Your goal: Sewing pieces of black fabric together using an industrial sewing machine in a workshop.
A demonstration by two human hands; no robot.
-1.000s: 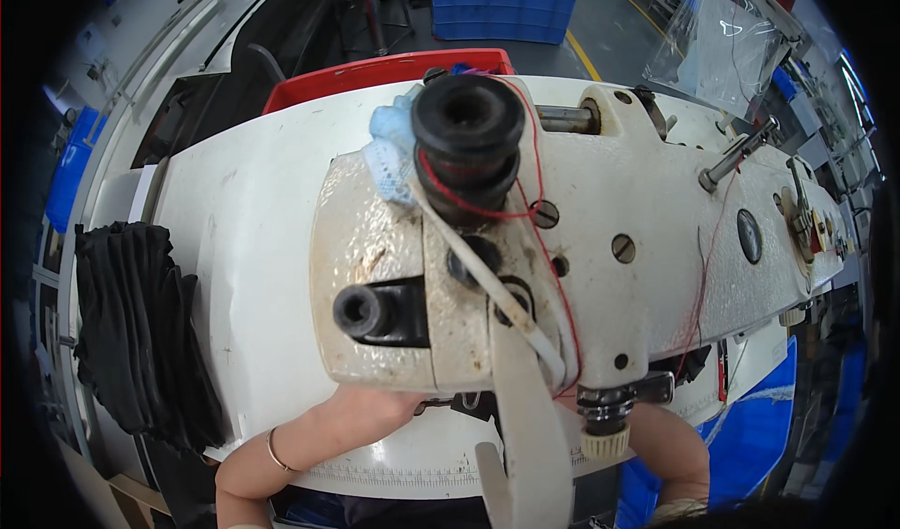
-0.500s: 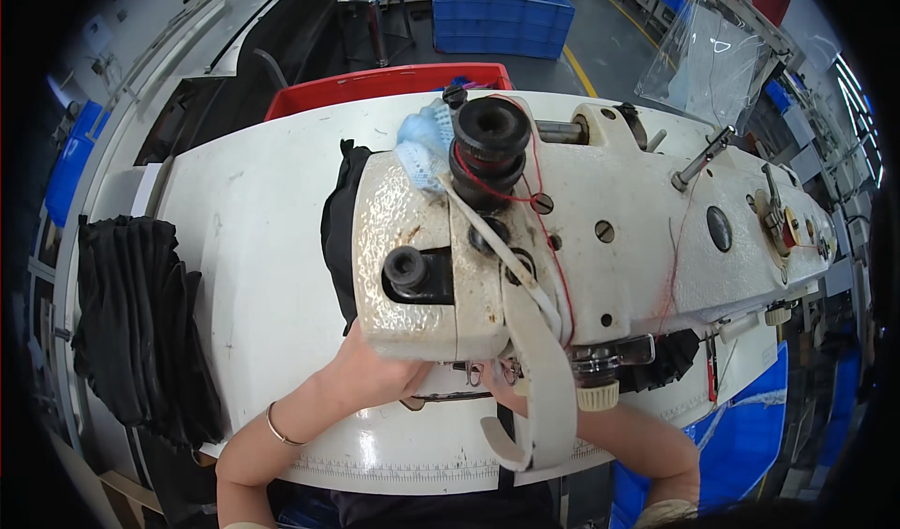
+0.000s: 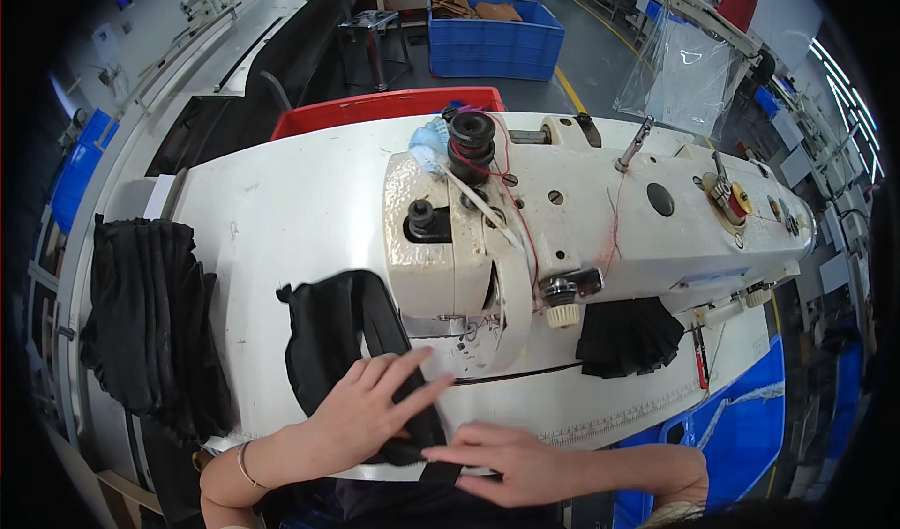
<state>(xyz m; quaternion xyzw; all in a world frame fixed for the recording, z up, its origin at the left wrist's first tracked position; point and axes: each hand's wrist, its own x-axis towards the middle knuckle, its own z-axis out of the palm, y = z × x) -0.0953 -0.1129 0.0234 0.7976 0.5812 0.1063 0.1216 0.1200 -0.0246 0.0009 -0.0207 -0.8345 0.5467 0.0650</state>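
A folded, looped black fabric piece (image 3: pixel 323 342) lies on the white sewing table left of the needle area, its near end at the table's front edge. Over its right side is my left hand (image 3: pixel 361 412), fingers spread and somewhat blurred; the thumb is partly hidden. My right hand (image 3: pixel 506 459) is at the near right corner of the fabric, index finger stretched to its edge and thumb apart below. The white sewing machine (image 3: pixel 600 220) stands just beyond both hands, red thread running over it. A thin black strip (image 3: pixel 525 375) crosses the table to the gathered black fabric (image 3: pixel 630 337) under the arm.
A stack of black fabric pieces (image 3: pixel 155 327) hangs at the left edge of the table (image 3: pixel 248 220). Red-handled snips (image 3: pixel 700 356) lie to the right. Behind stand a red bin (image 3: pixel 394 107) and a blue crate (image 3: pixel 497 46); a blue bin (image 3: pixel 741 426) sits low on the right.
Both hands have come out from under the machine head toward me. The black fabric piece has moved from behind the head to the front left. My view has shifted, showing the needle area.
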